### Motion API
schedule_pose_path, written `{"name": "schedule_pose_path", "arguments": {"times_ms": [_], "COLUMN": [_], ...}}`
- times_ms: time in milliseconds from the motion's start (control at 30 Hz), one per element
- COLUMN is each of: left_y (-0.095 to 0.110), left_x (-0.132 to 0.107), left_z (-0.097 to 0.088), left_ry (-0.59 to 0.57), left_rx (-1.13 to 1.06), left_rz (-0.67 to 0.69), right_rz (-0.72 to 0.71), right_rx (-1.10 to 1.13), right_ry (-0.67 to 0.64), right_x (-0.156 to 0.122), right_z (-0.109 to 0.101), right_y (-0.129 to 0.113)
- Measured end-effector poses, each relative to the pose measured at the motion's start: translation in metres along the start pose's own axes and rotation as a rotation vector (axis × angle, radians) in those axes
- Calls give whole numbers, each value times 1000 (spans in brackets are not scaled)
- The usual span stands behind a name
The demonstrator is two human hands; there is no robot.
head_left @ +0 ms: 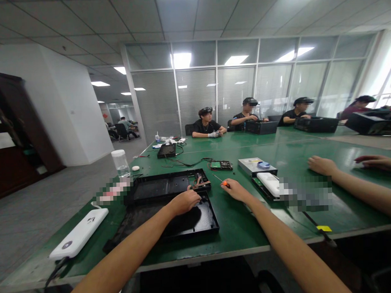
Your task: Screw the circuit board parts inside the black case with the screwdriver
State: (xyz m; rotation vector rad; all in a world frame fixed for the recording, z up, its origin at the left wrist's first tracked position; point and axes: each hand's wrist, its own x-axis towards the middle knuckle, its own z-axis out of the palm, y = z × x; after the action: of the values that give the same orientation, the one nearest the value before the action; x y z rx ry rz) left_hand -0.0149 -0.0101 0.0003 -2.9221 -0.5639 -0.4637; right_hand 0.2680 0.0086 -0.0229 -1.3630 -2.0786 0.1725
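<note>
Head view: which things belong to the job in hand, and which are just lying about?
Likely in use:
screwdriver, in the right hand
open black case, by the left hand
wires

Likely just lying about:
clear jar
white device with a cable
yellow tag

green table (pixel 240 230) | black casing (pixel 158 186) | orange screwdriver handle (pixel 225 184) | white slab (pixel 79 234) | yellow tag (pixel 324 228)

Both hands (pixel 185 202) (pixel 236 190) forward, curled inward
</note>
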Motion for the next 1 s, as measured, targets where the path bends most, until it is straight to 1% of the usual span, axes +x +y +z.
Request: {"name": "schedule_pose_path", "arguments": {"times_ms": [100,200,367,467,533,633,700,833,933,1000], "left_y": [-2,-8,-19,-18,-15,-11,-10,-10,-10,-11], "left_x": [1,9,41,51,50,42,37,33,31,30], "left_z": [2,-3,-15,-10,1,17,23,25,24,24], "left_ry": [47,88,29,53,74,103,111,98,99,110], "left_rx": [-73,-107,-149,-172,-181,-183,-182,-175,-150,-135], "left_rz": [-30,-72,2,-19,-56,-124,-152,-143,-124,-111], "right_rz": [-16,-23,-14,-18,-22,-12,-11,-6,83,150], "right_rx": [3,3,-3,-3,0,3,5,17,87,196], "right_ry": [-1,-3,-1,22,26,13,14,57,40,50], "right_x": [0,1,1,1,1,1,1,0,-1,0], "right_z": [0,1,2,0,0,0,0,-3,-6,-8], "right_y": [-1,1,2,1,0,1,0,-4,-8,-9]}}
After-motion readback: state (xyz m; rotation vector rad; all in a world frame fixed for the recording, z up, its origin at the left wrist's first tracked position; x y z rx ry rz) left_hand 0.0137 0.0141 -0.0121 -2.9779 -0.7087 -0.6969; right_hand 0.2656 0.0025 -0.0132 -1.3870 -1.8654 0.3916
